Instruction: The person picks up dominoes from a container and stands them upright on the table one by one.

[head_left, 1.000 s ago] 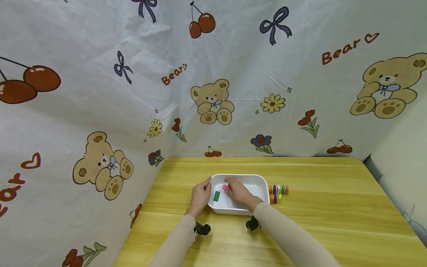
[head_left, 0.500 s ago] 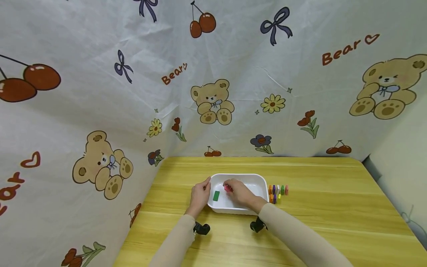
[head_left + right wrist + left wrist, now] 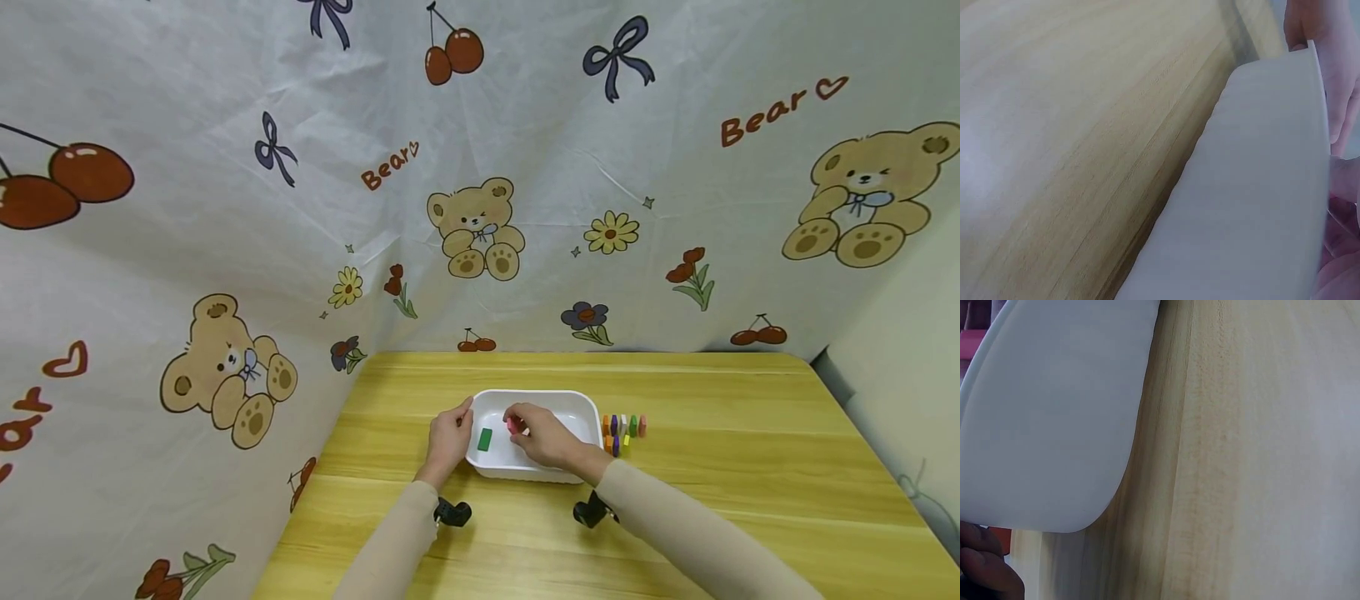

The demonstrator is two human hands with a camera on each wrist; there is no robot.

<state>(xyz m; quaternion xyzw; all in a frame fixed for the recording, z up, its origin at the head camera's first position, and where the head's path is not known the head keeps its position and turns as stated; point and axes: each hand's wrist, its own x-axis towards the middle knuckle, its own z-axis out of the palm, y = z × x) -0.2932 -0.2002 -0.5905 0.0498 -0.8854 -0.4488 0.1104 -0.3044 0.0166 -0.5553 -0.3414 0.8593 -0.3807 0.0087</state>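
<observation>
A white plastic tray (image 3: 572, 417) sits on the wooden table in the head view. At its left end my left hand (image 3: 448, 437) grips the rim; in the left wrist view a few curled fingers (image 3: 988, 562) show by the tray's corner. My right hand (image 3: 546, 435) is over the inside of the tray and pinches a small pink block (image 3: 513, 426) between thumb and fingers. A green block (image 3: 485, 439) lies flat on the tray floor, left of the pink one. In the right wrist view the tray wall (image 3: 1247, 175) hides most of the right hand.
Just right of the tray stand two short rows of small blocks, among them a white block (image 3: 623, 425), a green block (image 3: 633, 426), a pink block (image 3: 642, 426) and a yellow block (image 3: 627, 440). A patterned cloth (image 3: 540, 292) hangs behind the wooden table (image 3: 720, 492).
My right hand has drawn slightly right within the tray with the pink block, which has turned in its fingers. The left hand and the green block stay in place.
</observation>
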